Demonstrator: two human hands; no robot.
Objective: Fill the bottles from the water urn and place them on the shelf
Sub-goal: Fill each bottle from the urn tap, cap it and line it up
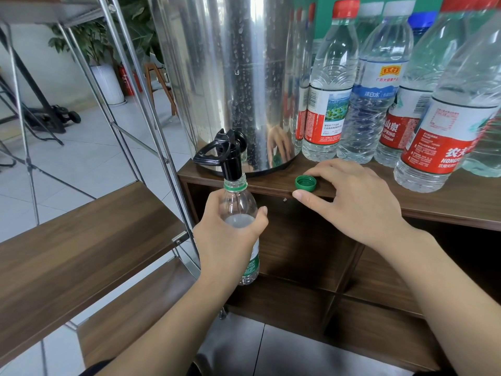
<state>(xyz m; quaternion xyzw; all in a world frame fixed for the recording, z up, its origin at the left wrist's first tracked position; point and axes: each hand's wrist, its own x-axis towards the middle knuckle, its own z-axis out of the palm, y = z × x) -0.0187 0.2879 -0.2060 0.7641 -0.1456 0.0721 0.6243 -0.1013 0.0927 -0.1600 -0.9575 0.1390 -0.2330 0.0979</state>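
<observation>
Meanwhile left hand [230, 240] grips bottle [238, 210] under tap [230, 156]; right hand [352, 196] touches cap [305, 183].

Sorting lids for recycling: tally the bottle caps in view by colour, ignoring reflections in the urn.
Red plastic screw caps: 2
White plastic screw cap: 1
Blue plastic screw cap: 1
Green plastic screw cap, loose on counter: 1
Total: 5

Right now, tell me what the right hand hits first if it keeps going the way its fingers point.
The right hand points left along the cabinet top; its fingertips are already at the green cap. Beyond that comes the urn's black tap, though depth is uncertain.
</observation>
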